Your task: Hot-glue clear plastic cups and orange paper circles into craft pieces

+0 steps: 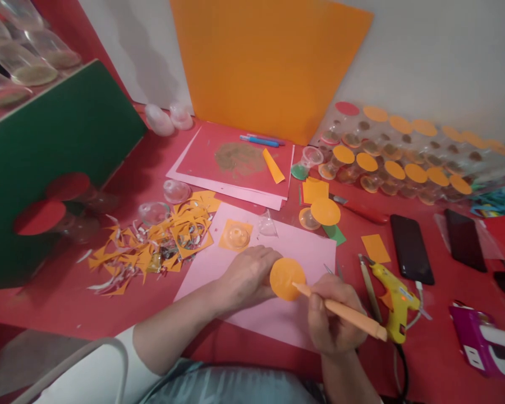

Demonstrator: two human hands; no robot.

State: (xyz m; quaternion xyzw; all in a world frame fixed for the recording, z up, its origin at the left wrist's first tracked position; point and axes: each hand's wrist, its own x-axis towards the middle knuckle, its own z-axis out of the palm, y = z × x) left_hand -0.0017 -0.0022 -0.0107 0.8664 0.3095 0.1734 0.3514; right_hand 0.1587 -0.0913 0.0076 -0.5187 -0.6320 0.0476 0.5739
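Note:
My left hand [250, 278] is closed around something topped by a round orange paper disc [283, 275]; the part under the disc is hidden by the fingers. A light orange marker-like pen [353, 318] is in the grip of my right hand [334, 311], its tip at the disc's face. Thin metal points [339, 271] show just beyond the right hand; what they belong to is hidden. Below both hands lies a pink sheet [252, 308]. On it, ahead of the left hand, a clear plastic dome [237, 235] sits on an orange square, beside a clear plastic cone [267, 225].
Orange paper scraps [185, 227] are heaped at left, near a green board [67, 151]. Sand-filled hourglass shapes with orange discs [393, 169] stand in rows at back right. A yellow glue gun [398, 306], red-handled knife [366, 212] and phone [411, 248] lie on the right.

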